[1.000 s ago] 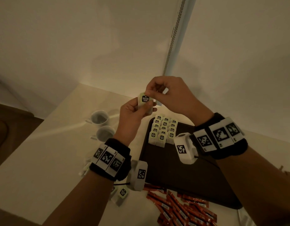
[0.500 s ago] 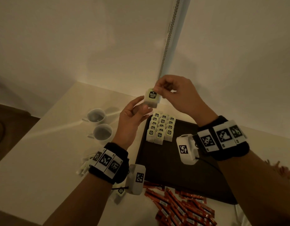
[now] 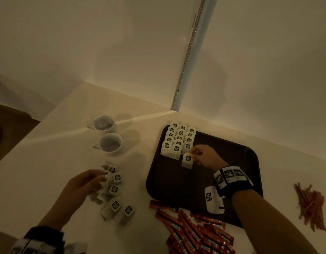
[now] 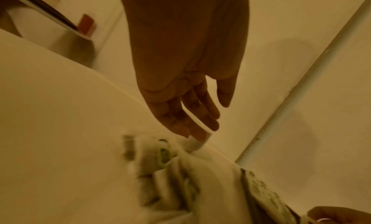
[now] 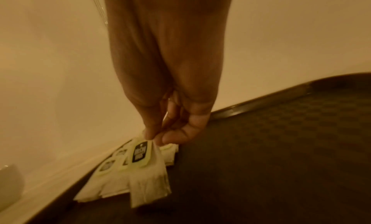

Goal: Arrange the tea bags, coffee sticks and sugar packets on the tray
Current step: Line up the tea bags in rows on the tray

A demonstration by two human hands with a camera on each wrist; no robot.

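Note:
A dark brown tray (image 3: 231, 158) lies on the table with several white tea bags (image 3: 178, 138) in rows at its far left corner. My right hand (image 3: 198, 154) pinches one tea bag (image 3: 187, 160) by its top edge at the near end of the right row; the right wrist view shows thumb and forefinger on that tea bag (image 5: 147, 168). My left hand (image 3: 89, 182) reaches with straight fingers (image 4: 192, 125) over a loose pile of tea bags (image 3: 114, 191) on the table left of the tray. Red coffee sticks (image 3: 193, 233) lie heaped near the tray's front edge.
Two white cups (image 3: 108, 134) stand on the table (image 3: 48, 162) left of the tray. A small heap of thin reddish packets (image 3: 310, 204) lies right of the tray. Walls meet in a corner just behind the tray.
Both hands dropped from in front of me. The right hand carried the tea bag down to the tray's rows. The left hand let it go and moved to the loose pile.

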